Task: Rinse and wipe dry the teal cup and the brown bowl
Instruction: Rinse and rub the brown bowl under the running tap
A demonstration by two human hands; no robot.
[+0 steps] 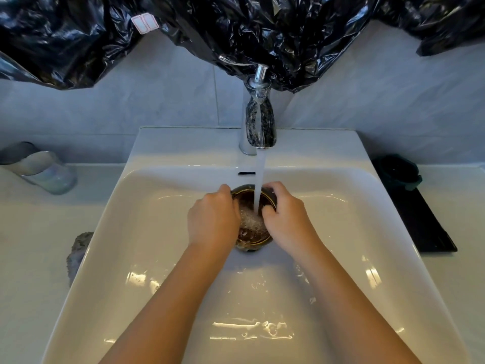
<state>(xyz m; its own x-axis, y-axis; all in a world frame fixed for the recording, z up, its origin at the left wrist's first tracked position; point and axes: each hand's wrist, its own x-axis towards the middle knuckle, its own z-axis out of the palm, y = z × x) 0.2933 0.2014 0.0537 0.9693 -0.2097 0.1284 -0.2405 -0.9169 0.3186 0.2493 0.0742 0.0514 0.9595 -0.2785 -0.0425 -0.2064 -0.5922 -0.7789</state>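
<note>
Two bare forearms reach across a white sink [157, 206]. Mid-basin, the left hand [212, 219] and right hand [286, 219] each curl round one side of the brown bowl [249, 236], holding it under water [259, 177] that runs from the tap [259, 122] at the back edge. Turning the bowl slowly would probably rinse every side. The teal cup [396, 172] stands on the counter's far right.

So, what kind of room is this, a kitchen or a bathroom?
Most likely a bathroom: a white ceramic washbasin set in a counter, a chrome tap running onto the brown bowl, grey wall tiles behind, and a glass tumbler beside the basin.
</note>
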